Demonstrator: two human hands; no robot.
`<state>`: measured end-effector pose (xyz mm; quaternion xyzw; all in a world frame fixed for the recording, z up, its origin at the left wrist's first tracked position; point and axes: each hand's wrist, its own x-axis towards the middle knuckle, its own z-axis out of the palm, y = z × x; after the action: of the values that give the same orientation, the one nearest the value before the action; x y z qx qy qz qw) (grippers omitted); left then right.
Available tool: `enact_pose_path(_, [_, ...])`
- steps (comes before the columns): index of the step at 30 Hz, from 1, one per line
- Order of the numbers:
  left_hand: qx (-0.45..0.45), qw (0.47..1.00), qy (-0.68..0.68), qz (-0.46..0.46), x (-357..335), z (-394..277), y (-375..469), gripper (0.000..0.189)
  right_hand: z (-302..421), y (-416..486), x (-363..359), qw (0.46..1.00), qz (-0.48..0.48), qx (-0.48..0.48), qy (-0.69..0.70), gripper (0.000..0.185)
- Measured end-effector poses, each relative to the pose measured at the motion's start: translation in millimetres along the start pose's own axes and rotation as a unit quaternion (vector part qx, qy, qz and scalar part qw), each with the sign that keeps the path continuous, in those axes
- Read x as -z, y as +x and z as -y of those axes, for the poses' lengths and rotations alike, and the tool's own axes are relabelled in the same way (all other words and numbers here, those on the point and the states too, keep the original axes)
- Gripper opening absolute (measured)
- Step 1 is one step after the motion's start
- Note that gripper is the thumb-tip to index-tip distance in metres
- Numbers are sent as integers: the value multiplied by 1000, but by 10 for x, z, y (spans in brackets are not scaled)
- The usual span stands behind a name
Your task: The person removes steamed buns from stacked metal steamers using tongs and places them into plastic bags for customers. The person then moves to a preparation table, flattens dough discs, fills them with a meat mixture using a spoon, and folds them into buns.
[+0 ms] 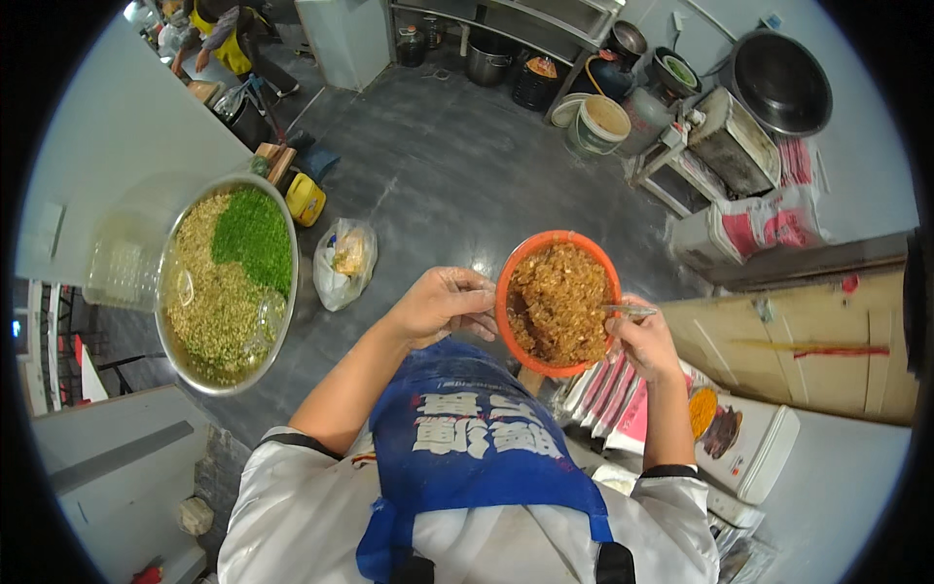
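Note:
My right hand [641, 336] grips the right rim of an orange-red plastic bowl [558, 235], with a thin utensil handle [635, 310] held against it. A brown, chunky minced filling [558, 303] fills most of the bowl, its surface heaped and uneven. At the opposite rim is my left hand [449, 305], thumb and fingers pointing towards the bowl; whether they grip it or only lie close cannot be seen. Pale residue marks the left fingers. Off to the left, a wide steel basin [293, 306] holds chopped greens [255, 233] and a pale crumbly mixture [211, 314].
A clear plastic container [120, 266] sits by the basin. On the dark floor are a knotted plastic bag [344, 266], a yellow jug [305, 198] and a bucket [600, 128]. Sacks [773, 219] and a metal stand [678, 168] line the right. A person [230, 40] bends over at upper left.

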<state>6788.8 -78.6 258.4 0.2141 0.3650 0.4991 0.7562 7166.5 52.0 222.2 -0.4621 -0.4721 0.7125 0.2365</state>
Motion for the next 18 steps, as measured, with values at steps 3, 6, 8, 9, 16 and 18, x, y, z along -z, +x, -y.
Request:
enact_pose_path(3, [-3, 1000, 4, -5, 605, -851, 604, 18, 354, 1126, -281, 1000, 13, -5, 4, 17])
enact_pose_path(6, [16, 1000, 2, 19, 1051, -1570, 1472, 17, 979, 2095, -356, 999, 2, -19, -29, 18])
enact_pose_path(8, [42, 999, 14, 5, 1303, -2131, 1924, 20, 1331, 2800, -526, 999, 3, -30, -8, 19])
enact_pose_path(9, [55, 998, 24, -3, 1449, -2387, 2160, 21, 1528, 3207, -488, 999, 11, -35, -18, 19])
enact_pose_path(16, [13, 1000, -6, -9, 2703, -3536, 4083, 24, 2209, 5869, -741, 991, -11, -42, -130, 16])
enact_pose_path(18, [-4, 1000, -28, -6, 3029, -3749, 4727, 21, 2540, 6533, -766, 971, -37, -38, -235, 16])
